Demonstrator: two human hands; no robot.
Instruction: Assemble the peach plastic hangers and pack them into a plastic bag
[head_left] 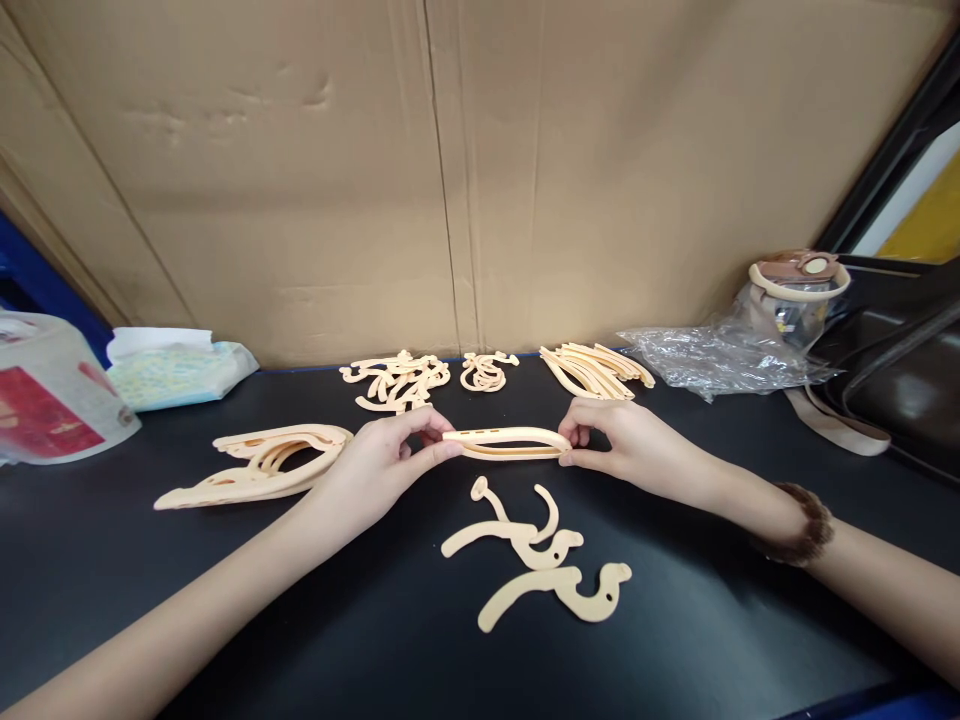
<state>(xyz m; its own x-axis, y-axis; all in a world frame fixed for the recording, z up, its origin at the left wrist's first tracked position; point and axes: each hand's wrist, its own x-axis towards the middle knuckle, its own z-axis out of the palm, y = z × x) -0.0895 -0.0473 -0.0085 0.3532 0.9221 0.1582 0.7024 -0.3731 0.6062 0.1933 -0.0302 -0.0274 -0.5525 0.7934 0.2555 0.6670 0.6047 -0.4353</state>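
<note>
Across the middle of the black table (720, 620), from the head view, the left hand (397, 450) and right hand (622, 450) pinch opposite ends of a cream slotted piece (517, 436), thumbs closed against fingers; its long axis runs left to right. Two swan-shaped pieces (589, 605) lie nearer, cream frames (247, 488) left, partly behind the left wrist, small-part piles (596, 372) farther off.
</note>
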